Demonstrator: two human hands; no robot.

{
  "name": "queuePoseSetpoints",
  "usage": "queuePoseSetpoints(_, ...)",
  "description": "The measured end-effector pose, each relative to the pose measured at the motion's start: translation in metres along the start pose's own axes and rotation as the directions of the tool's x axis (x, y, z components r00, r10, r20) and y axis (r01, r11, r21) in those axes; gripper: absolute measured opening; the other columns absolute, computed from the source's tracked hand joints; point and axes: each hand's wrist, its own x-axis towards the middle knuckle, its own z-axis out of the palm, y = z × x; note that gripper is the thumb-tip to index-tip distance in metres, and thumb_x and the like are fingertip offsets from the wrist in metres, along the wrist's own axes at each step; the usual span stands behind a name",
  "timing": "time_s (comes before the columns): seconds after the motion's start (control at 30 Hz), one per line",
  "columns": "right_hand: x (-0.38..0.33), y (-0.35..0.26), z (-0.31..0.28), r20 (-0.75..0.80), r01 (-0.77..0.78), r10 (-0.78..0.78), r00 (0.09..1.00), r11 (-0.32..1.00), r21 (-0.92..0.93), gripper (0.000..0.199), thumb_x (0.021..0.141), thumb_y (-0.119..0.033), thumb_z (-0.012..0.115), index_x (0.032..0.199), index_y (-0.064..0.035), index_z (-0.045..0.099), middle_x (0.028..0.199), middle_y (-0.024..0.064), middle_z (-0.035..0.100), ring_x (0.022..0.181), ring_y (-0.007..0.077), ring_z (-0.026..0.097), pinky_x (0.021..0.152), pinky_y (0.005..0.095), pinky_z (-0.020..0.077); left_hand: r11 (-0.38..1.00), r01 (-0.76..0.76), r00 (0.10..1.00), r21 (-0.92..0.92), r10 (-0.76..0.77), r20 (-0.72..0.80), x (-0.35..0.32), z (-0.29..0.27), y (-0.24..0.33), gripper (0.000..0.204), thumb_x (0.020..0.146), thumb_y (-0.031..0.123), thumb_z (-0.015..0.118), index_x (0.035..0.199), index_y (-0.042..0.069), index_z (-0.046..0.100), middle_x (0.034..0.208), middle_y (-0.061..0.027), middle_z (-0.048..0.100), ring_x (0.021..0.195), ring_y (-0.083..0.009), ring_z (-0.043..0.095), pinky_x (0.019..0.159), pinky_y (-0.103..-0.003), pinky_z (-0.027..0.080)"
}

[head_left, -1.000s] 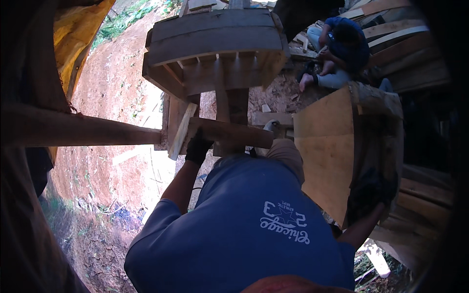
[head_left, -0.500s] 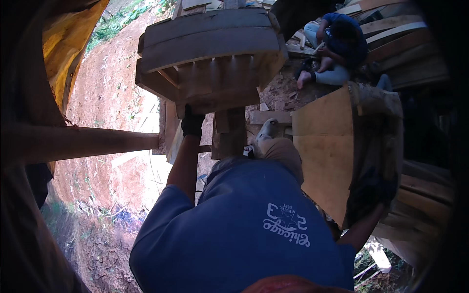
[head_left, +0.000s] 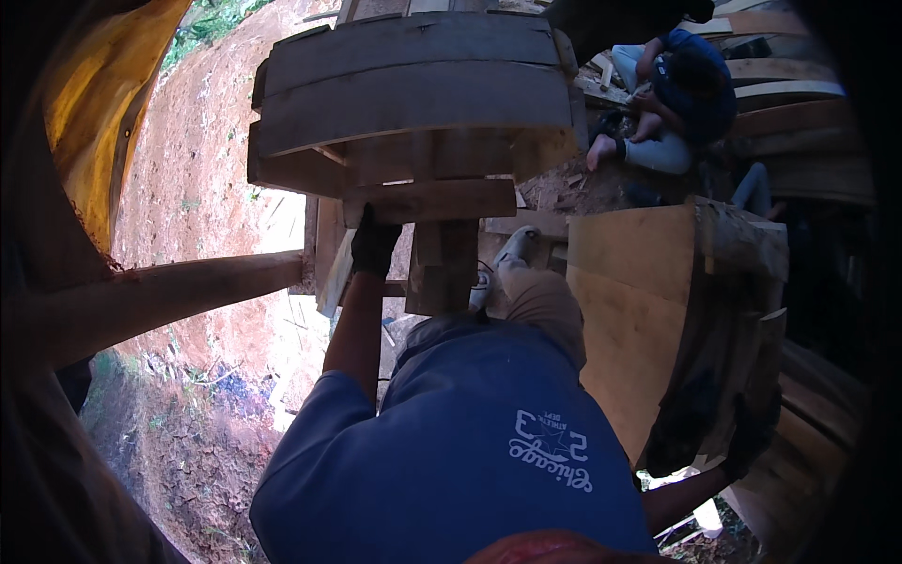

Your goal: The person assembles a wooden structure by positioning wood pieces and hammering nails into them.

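Note:
A wooden crate (head_left: 413, 99), built of slats, stands ahead of me with its open side toward me. My left hand (head_left: 376, 246), in a black glove, is closed on the left end of a short board (head_left: 442, 200) at the crate's near edge. On the right, my right hand (head_left: 752, 434), also dark-gloved, is low beside a tall plywood-sided box (head_left: 629, 301). Its fingers appear wrapped round the lower end of a wooden slat (head_left: 766, 362), though deep shadow hides most of them.
A wooden post or beam (head_left: 188, 299) reaches in from the left. Another person (head_left: 691, 94) sits low at the far right among stacked planks (head_left: 789, 89). Reddish bare soil (head_left: 188, 197) slopes along the left, beside a yellow sheet (head_left: 103, 103).
The short board has turned and now shows apart from the crate's slats. My right hand has moved down and right out of the box's shadow, and a slat stands above it.

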Motion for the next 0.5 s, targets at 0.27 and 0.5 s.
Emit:
queuePoseSetpoints(0.27, 0.048, -0.21, -0.008, 0.253, 0.451, -0.58, 0.774, 0.786, 0.423, 0.054, 0.088, -0.032, 0.084, 0.135, -0.0092, 0.07, 0.128, 0.0164, 0.073, 0.118, 0.0317, 0.07, 0.101, 0.0429, 0.0554, 0.99, -0.015, 0.983, 0.14, -0.011, 0.181, -0.016, 0.008, 0.057, 0.07, 0.096, 0.045, 0.075, 0.149, 0.005, 0.053, 0.123, -0.0222, 0.075, 0.116, -0.0376, 0.071, 0.094, -0.047, 0.057)
queuePoseSetpoints(0.5, 0.07, -0.359, 0.061, 0.481, 0.198, -0.841, 0.246, 0.53, 0.825, 0.055, 0.084, -0.023, 0.085, 0.132, -0.0056, 0.067, 0.123, 0.0143, 0.075, 0.111, 0.034, 0.073, 0.099, 0.0454, 0.0574, 0.906, -0.006, 0.991, 0.424, -0.051, 0.125, -0.014, 0.007, 0.077, 0.061, 0.098, 0.052, 0.068, 0.142, 0.009, 0.062, 0.112, -0.0248, 0.076, 0.111, -0.0457, 0.071, 0.09, -0.052, 0.057)
